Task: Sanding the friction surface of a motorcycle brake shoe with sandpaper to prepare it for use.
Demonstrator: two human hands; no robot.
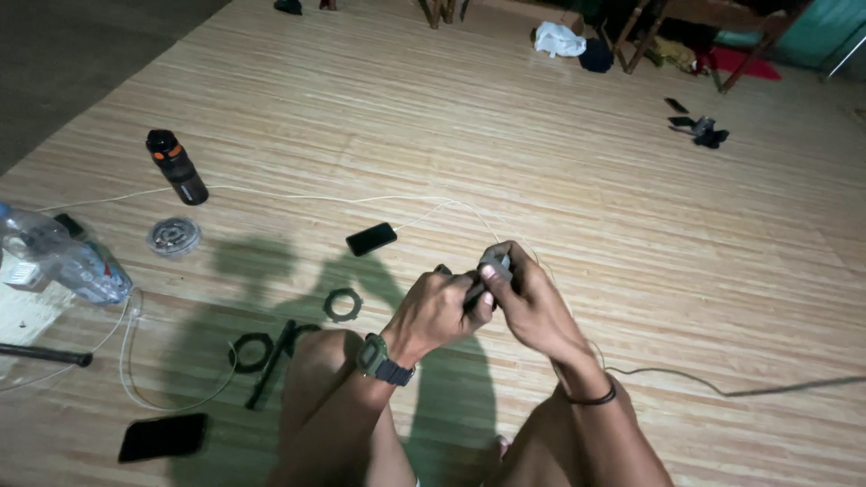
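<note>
Both my hands meet above the wooden floor, over my bent knees. My left hand (439,311), with a dark watch on the wrist, grips a small dark tool-like piece (475,291). My right hand (532,302), a black band on its wrist, pinches a small grey metal part (497,264) against that piece. The fingers hide most of both items.
On the floor to the left lie a black ring part (342,305), another ring with a black bar (267,352), a phone on a white cable (371,239), a second phone (163,436), a round tin (173,236), a dark bottle (177,167) and a clear plastic bottle (63,257). Chair legs and clothes stand far back.
</note>
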